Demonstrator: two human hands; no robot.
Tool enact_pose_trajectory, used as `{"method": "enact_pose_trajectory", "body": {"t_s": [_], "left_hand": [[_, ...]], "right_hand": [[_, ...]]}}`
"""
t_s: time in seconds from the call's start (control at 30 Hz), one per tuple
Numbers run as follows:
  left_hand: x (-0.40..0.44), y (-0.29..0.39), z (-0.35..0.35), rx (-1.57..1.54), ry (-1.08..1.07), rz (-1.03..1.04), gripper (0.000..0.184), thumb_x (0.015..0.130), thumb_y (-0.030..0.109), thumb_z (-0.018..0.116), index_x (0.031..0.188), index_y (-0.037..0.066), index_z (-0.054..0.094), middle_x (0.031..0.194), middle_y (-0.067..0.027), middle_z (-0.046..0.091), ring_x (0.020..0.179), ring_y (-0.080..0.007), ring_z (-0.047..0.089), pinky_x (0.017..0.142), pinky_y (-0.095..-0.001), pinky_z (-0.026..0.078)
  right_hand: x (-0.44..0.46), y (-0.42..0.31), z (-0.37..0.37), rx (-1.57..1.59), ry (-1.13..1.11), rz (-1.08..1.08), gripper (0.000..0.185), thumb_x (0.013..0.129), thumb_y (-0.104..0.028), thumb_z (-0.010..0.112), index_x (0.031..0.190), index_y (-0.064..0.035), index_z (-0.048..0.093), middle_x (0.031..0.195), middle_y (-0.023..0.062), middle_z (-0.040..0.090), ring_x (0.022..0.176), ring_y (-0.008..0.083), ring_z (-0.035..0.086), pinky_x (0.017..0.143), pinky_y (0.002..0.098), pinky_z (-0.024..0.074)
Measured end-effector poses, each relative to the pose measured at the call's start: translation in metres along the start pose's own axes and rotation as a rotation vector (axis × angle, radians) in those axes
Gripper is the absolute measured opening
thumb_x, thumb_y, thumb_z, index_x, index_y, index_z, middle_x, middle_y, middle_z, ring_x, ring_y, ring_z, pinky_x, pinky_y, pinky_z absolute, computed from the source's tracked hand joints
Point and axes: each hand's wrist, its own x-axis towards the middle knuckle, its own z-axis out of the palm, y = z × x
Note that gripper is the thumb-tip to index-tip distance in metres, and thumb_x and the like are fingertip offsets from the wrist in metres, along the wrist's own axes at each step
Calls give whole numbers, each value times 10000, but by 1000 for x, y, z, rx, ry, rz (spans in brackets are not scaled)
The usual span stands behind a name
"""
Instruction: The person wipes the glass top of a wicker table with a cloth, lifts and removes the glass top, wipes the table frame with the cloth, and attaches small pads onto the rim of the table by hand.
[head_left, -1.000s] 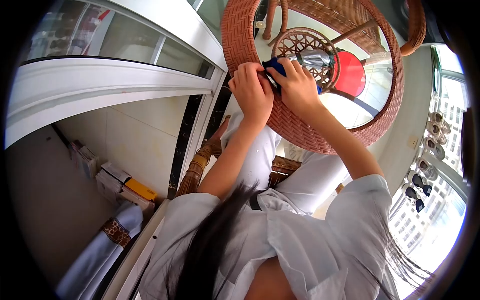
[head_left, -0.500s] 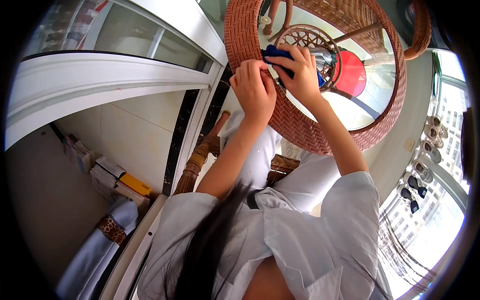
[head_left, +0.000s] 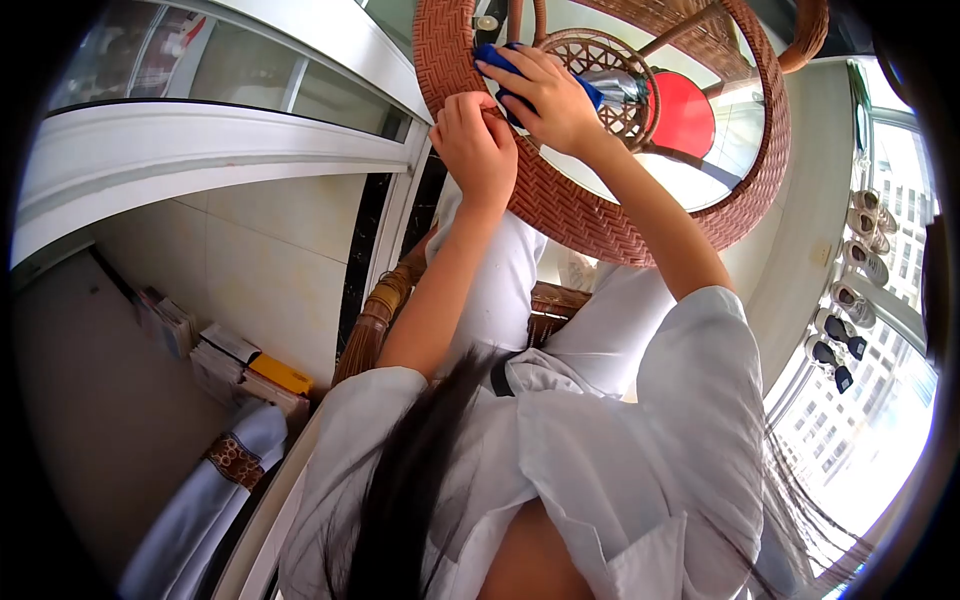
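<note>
A round table with a glass top and a reddish-brown woven rim stands in front of my knees. My left hand has its fingers curled over the near-left part of this rim. Bunched under my right hand is a blue cloth, pressed against the glass beside the rim's inner edge. The right fingers reach across the cloth and cover much of it. Below the glass show a round wicker shelf, a silvery clear object and a red round item.
A white-framed sliding door runs along the left. Beyond it are stacked books and a tied-back curtain. Several shoes line the window ledge at right. A wicker chair arm is beside my left leg.
The view has shifted, so table and hands appear higher and further left. My right hand has moved slightly left with the cloth, its fingers straighter. The left hand stays on the rim.
</note>
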Motion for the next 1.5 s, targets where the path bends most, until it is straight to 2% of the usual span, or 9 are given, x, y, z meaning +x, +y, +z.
{"method": "enact_pose_trajectory", "body": {"t_s": [0.2, 0.5, 0.67, 0.83, 0.9, 0.97, 1.03, 1.3, 1.5], "left_hand": [[-1, -4, 3, 48, 45, 53, 144, 742, 31, 518, 865, 100, 490, 854, -31, 532, 849, -261, 518, 733, -392, 344], [-6, -5, 2, 91, 49, 91, 135, 758, 51, 522, 869, 103, 468, 860, -55, 503, 840, -268, 497, 738, -395, 339], [-3, -2, 4, 148, 59, 117, 149, 746, 49, 530, 869, 109, 471, 850, -55, 494, 837, -270, 494, 728, -398, 339], [-2, -2, 3, 130, 36, 93, 138, 761, 56, 523, 878, 116, 482, 870, -49, 517, 870, -278, 513, 752, -425, 356], [-2, -3, 4, 167, 64, 147, 151, 750, 47, 536, 866, 116, 469, 847, -50, 490, 834, -266, 500, 716, -397, 346], [-1, -4, 4, 194, 64, 147, 158, 741, 50, 541, 866, 118, 471, 848, -55, 501, 840, -275, 510, 708, -408, 357], [-2, -1, 2, 169, 61, 150, 130, 749, 61, 530, 855, 114, 475, 842, -57, 513, 836, -280, 514, 704, -417, 360], [-2, -3, 2, 216, -8, 117, 120, 780, 88, 519, 889, 119, 476, 884, -44, 517, 877, -279, 519, 719, -423, 368], [-2, 21, -4, 282, -175, 182, 179, 761, 86, 546, 921, 111, 468, 917, -52, 507, 905, -278, 510, 738, -425, 366]], "right_hand": [[-72, -6, -51, 328, -230, 25, 475, 717, 71, 536, 1111, -176, 634, 1258, 49, 519, 1192, 291, 428, 1025, 397, 342], [-125, 1, -123, 310, -528, 178, 528, 687, 148, 477, 1076, -160, 657, 1276, 68, 509, 1206, 292, 422, 1026, 376, 355], [-127, 36, -173, 415, -302, 622, 394, 704, 77, 568, 1056, -83, 646, 1107, 94, 620, 933, 213, 612, 852, 315, 469], [-81, 38, -108, 329, 304, 571, 425, 732, -120, 701, 1134, -104, 564, 982, 135, 649, 892, 227, 637, 794, 311, 489], [-52, 22, -67, 325, 157, 546, 415, 765, -165, 653, 1165, -141, 542, 1097, 139, 611, 999, 339, 581, 864, 378, 469], [-42, 6, -23, 32, 127, 181, 427, 739, -159, 643, 1160, -193, 575, 1283, 92, 499, 1196, 321, 432, 1003, 386, 359], [-46, -16, -5, 194, 39, 46, 433, 744, -96, 591, 1164, -200, 580, 1308, 71, 475, 1215, 294, 419, 1020, 389, 343], [-134, 3, -74, -19, -197, 85, 539, 832, -142, 533, 1334, -282, 392, 1423, 67, 315, 1295, 329, 302, 1066, 445, 253], [-157, 18, -106, -112, -135, 178, 563, 845, -369, 542, 1360, -258, 344, 1423, 101, 303, 1282, 359, 300, 1071, 471, 222]]}}
